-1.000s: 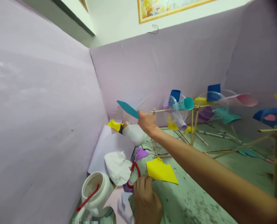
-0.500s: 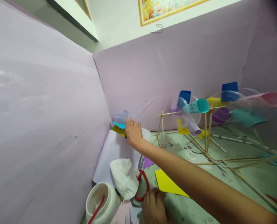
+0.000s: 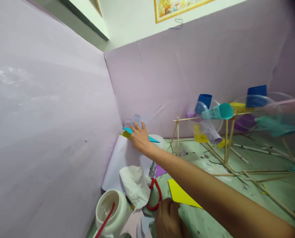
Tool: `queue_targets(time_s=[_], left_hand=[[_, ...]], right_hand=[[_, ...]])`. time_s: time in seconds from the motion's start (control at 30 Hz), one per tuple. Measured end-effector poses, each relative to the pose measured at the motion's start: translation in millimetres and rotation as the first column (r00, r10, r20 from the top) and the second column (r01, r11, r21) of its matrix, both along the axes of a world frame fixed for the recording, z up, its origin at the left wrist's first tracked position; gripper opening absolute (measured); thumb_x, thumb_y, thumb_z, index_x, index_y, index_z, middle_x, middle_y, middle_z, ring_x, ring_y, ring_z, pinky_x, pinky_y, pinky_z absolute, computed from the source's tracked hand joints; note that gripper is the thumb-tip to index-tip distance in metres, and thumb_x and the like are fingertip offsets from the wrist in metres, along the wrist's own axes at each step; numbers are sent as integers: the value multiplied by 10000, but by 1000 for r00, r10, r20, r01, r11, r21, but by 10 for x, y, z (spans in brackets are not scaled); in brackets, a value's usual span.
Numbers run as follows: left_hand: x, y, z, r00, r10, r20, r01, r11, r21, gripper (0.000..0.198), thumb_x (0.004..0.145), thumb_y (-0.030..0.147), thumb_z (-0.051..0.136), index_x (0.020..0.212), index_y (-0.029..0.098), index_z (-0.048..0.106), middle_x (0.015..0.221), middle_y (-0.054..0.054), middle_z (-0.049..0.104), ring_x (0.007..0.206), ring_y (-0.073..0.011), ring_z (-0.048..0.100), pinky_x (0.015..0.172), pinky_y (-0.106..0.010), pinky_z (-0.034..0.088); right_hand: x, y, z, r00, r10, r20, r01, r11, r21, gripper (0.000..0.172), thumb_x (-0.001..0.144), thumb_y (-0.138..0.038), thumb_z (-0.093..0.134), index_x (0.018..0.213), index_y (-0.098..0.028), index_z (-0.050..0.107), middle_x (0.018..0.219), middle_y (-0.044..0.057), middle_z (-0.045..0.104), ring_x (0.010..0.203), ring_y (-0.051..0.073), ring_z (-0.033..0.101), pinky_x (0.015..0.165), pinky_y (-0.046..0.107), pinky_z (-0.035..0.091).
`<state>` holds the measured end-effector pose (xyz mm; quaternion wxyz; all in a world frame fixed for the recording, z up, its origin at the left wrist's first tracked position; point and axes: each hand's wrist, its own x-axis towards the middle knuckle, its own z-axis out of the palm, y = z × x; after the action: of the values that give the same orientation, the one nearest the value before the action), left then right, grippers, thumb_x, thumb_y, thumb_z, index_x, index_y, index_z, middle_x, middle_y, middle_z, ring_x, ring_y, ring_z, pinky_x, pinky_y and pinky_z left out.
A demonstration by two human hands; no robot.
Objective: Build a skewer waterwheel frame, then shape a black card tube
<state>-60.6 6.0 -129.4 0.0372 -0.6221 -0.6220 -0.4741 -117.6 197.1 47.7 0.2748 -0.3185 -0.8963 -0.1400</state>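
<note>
My right hand (image 3: 139, 137) reaches out to the far left corner, its fingers over a blue paper sheet (image 3: 153, 139) that it grips and tilts. Under that lies a yellow-olive sheet (image 3: 126, 134), on top of white paper (image 3: 117, 158). Near the bottom edge, my left hand (image 3: 168, 216) rests with fingers curled together; what is inside them, if anything, is hidden. Just beside its fingertips lie red-handled scissors (image 3: 159, 193), blades pointing away. A yellow sheet (image 3: 183, 195) is flat on the table, and a purple scrap (image 3: 160, 170) sits by the blades.
A white jar (image 3: 120, 211) with a red stick (image 3: 107, 218) stands at bottom left, beside crumpled white tissue (image 3: 135, 186). On the right is a stick frame (image 3: 226, 142) carrying clear discs and coloured paper cups (image 3: 220, 111). Lilac panels (image 3: 187, 72) wall in the left and back.
The blue sheet has come up and turned, now showing on both sides of my right hand. My left hand stays by the scissors. The whole view has shifted slightly.
</note>
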Motion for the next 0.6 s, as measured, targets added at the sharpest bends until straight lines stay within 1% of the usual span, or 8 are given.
queue_targets(time_s=[0.07,0.13,0.2,0.27,0.33,0.43,0.53,0.6], left_hand=[[6,-1,-4,1000,9,17,-9,1000,-17,411,603,6,422,869,223,648,926,-75,647,823,-183,611,719,-272,506],[12,-1,-12,999,36,13,-35,999,-21,414,597,5,422,862,226,649,923,-73,647,829,-188,609,718,-278,504],[12,1,-20,999,48,-2,-48,998,-26,412,598,3,423,859,228,648,925,-71,646,843,-191,609,721,-279,503],[5,4,-19,999,43,-20,-44,999,-32,403,603,-2,420,851,224,642,921,-70,645,856,-189,608,734,-273,500],[-3,7,-5,998,43,-39,-44,999,-32,386,609,-11,411,827,217,633,902,-68,646,851,-185,608,748,-268,495],[-5,4,48,997,65,-50,-67,997,-40,386,620,-29,385,808,211,623,881,-63,646,849,-182,607,752,-270,484],[4,-8,128,998,59,-27,-61,995,-75,376,655,-27,368,825,202,612,859,-54,641,839,-176,601,740,-278,472],[11,-17,183,998,62,-17,-64,993,-97,348,697,-14,357,827,196,603,836,-48,636,817,-171,595,727,-281,465]], right_hand=[[24,-31,140,988,-46,-145,42,999,-30,294,805,-208,467,1006,-174,678,1296,104,519,1256,310,327,1039,534,165],[81,-46,300,955,-90,-282,72,995,-72,284,832,-245,450,984,-163,676,1233,117,561,1149,290,439,993,474,264],[167,-46,439,904,-150,-400,89,982,-167,298,872,-276,402,971,-158,657,1093,122,633,1000,252,543,893,401,366],[278,-41,527,832,-215,-512,69,955,-288,300,894,-307,368,962,-172,628,927,96,677,875,220,599,782,343,421],[412,-48,557,735,-240,-634,-14,930,-368,279,898,-325,363,949,-186,599,838,61,682,792,189,629,708,295,447],[662,-91,507,545,-241,-803,-192,896,-400,239,886,-312,369,929,-178,562,797,33,680,633,132,647,634,245,479],[971,-156,399,329,-298,-896,-318,859,-402,208,856,-311,403,922,-169,540,734,25,671,535,119,641,550,230,509],[1196,-181,335,199,-338,-920,-345,854,-388,182,835,-302,435,901,-164,534,703,25,661,538,127,649,524,230,525]])
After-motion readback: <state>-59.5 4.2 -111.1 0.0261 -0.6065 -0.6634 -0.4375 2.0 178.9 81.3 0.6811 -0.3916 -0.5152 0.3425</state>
